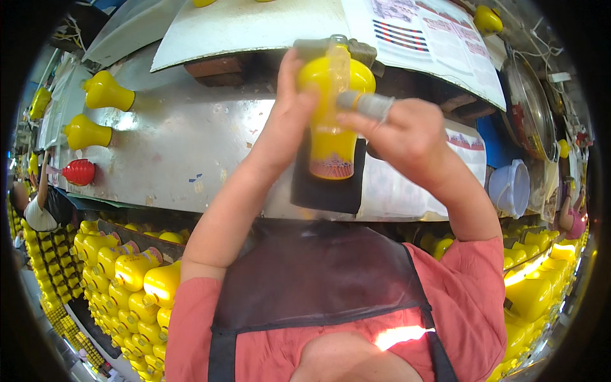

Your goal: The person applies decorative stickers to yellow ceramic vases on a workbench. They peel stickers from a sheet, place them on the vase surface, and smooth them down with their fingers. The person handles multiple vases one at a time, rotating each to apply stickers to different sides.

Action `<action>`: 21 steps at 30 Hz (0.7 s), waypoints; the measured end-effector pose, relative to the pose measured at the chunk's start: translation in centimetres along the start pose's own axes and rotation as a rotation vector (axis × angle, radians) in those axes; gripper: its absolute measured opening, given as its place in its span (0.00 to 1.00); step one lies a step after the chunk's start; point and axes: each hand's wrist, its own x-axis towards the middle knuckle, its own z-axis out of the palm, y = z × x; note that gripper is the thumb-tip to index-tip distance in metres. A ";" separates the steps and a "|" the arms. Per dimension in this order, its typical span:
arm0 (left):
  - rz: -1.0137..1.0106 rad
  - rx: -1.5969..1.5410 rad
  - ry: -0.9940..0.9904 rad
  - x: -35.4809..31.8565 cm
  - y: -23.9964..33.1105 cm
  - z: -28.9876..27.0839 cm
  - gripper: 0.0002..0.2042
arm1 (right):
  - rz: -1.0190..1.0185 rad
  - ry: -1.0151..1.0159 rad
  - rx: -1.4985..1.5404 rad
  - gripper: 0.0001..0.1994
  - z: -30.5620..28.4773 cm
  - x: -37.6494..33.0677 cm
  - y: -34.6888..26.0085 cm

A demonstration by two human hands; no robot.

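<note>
A glossy yellow vase-shaped bottle (347, 143) lies on a black pad (331, 197) in front of me, its neck pointing away. A clear, wet-looking strip (339, 70) runs along its upper side, and a printed red and dark pattern circles its base. My left hand (296, 95) is closed on the bottle's left side, with some fingers hidden behind it. My right hand (404, 130) is slightly blurred and closed around a short, stubby grey tool (356, 102) with a whitish wrap. The tool's tip meets the strip on the bottle.
Two yellow bottles (108, 91) and a red ribbed object (79, 172) stand on the metal table (172, 153) at left. Printed sheets (439, 44) lie on a raised white board. A pale bucket (510, 189) sits at right. Racks of yellow bottles (130, 270) flank me; other people are farther off.
</note>
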 end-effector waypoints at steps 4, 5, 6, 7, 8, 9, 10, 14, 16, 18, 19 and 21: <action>0.040 0.321 0.071 2.0 0.5 0.0 0.35 | -0.084 -0.017 -0.080 0.24 1.5 -0.7 -0.8; 0.081 0.454 0.065 2.2 0.6 0.1 0.35 | -0.106 0.005 -0.095 0.24 1.8 -1.0 -0.8; 0.120 0.586 0.058 2.3 0.6 0.2 0.36 | -0.119 0.035 -0.114 0.25 1.9 -1.4 -0.7; 0.159 0.718 0.051 2.4 0.7 0.3 0.37 | -0.117 0.006 -0.119 0.25 2.0 -1.8 -0.7; 0.157 0.715 0.076 2.5 0.6 0.6 0.39 | -0.107 -0.015 -0.127 0.24 2.0 -2.3 -0.8; 0.171 0.723 0.071 2.5 0.5 0.6 0.39 | -0.113 -0.045 -0.136 0.24 1.9 -2.9 -0.9; 0.177 0.736 0.067 2.3 0.5 0.5 0.39 | -0.108 -0.061 -0.140 0.23 1.8 -3.4 -1.1; 0.297 0.758 0.037 1.6 -0.6 0.0 0.43 | -0.154 -0.051 -0.081 0.18 1.7 -4.4 -2.4; 0.319 0.736 0.050 1.0 -1.3 -0.4 0.46 | -0.092 0.022 0.072 0.17 1.7 -3.8 -2.5; 0.334 0.702 0.053 0.3 -1.9 -0.5 0.49 | 0.208 0.063 0.141 0.17 1.8 -2.5 -2.1; 0.320 0.677 0.051 -0.2 -2.2 -0.3 0.50 | 0.340 0.133 0.171 0.18 1.9 -1.7 -1.8; 0.265 0.671 0.049 -1.1 -2.5 0.0 0.52 | 0.400 0.077 0.161 0.19 2.2 0.0 -0.9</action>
